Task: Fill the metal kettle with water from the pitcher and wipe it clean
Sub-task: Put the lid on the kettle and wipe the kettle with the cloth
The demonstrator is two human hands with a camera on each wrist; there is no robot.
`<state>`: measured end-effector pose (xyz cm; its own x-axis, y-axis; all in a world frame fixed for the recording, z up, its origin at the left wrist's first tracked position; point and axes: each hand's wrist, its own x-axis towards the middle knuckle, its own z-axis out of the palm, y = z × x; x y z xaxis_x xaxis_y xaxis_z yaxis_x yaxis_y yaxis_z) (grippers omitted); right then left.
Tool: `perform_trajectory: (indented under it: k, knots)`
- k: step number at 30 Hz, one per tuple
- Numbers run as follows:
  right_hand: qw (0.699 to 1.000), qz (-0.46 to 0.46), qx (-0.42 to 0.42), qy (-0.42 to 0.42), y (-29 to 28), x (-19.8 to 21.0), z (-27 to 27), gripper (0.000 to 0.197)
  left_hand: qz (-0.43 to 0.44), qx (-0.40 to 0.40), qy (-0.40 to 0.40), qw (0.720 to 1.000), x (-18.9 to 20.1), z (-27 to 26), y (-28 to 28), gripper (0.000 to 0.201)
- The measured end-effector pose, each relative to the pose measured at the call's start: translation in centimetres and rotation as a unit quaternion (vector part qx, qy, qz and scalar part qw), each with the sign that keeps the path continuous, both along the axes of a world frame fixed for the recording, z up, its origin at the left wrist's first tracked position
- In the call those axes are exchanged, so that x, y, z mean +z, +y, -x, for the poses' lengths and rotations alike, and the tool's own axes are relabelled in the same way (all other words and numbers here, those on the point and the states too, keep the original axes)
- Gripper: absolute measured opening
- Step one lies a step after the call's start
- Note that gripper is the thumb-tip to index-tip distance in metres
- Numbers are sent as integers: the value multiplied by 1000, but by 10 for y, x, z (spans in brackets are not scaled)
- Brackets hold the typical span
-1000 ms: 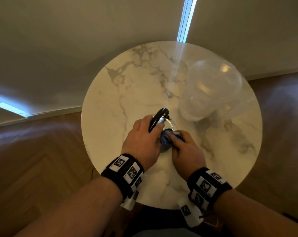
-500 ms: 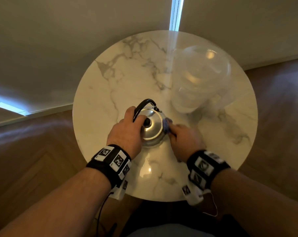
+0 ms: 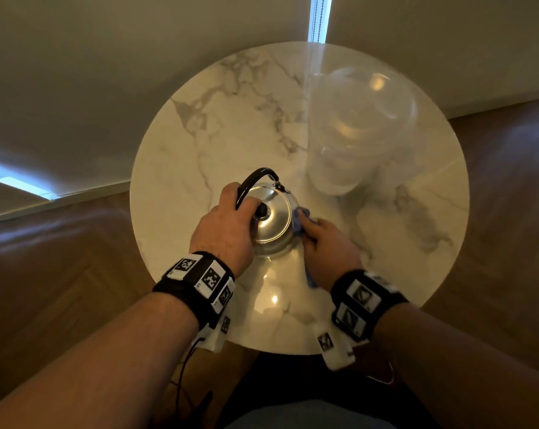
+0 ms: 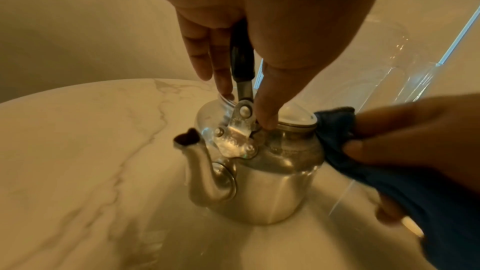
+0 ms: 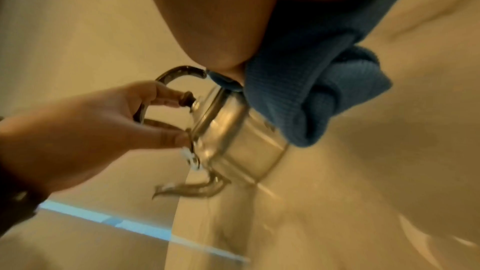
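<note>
Overhead, the left hand (image 3: 223, 226) gripped the kettle (image 3: 272, 226) handle on the marble table (image 3: 181, 168); the right hand (image 3: 325, 246) clutched a blue cloth (image 3: 299, 219). Left-wrist view: a hard wipe could slop water out the spout (image 4: 205, 168). Right-wrist view: the lid (image 5: 207, 108) might shift.

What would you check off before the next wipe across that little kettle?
1. Kettle standing upright on the marble table: ok.
2. Left hand steadying it, fingers around the black handle: ok.
3. Right hand holding the blue cloth against the kettle's side: ok.
4. Lid seated on top, so nothing spills while rubbing: ok.
5. Clear pitcher standing apart from the kettle, behind the wiping hand: ok.
6. Kettle actually filled with water: cannot tell, the lid hides the inside.
</note>
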<state>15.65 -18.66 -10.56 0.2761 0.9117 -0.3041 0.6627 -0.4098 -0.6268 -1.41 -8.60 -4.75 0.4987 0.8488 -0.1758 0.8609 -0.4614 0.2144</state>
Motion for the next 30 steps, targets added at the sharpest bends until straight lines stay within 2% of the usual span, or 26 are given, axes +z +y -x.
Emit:
perform_trajectory:
  k: [3,7,10,13,16,18,21,26,30]
  knots:
    - [999,18,-12,41,-14,-10,3,49,1,3,-2,1000,0,0,0,49]
    - [996,61,-59,23,34,-23,-17,27,-2,5,-3,1000,-1,0,-1,46]
    - [996,60,-56,34,61,-37,-30,24,0,11,-1,1000,0,0,-1,47]
    - [997,61,-47,4,61,-41,-36,24,-4,5,-1,1000,1,-2,-2,50]
    - [992,81,-95,21,44,-46,-26,28,-5,8,2,1000,0,1,-1,56]
    - [989,39,-126,60,23,-41,-17,33,-6,0,2,1000,0,0,-1,59]
    - [984,-46,-145,96,-7,-18,8,26,-11,-5,-2,1000,-1,3,2,59]
    - [976,-108,-175,71,-23,-18,37,28,-1,-17,-2,1000,-2,6,3,61]
    - [977,-171,-122,31,-26,-20,68,23,3,-31,-3,1000,2,8,6,50]
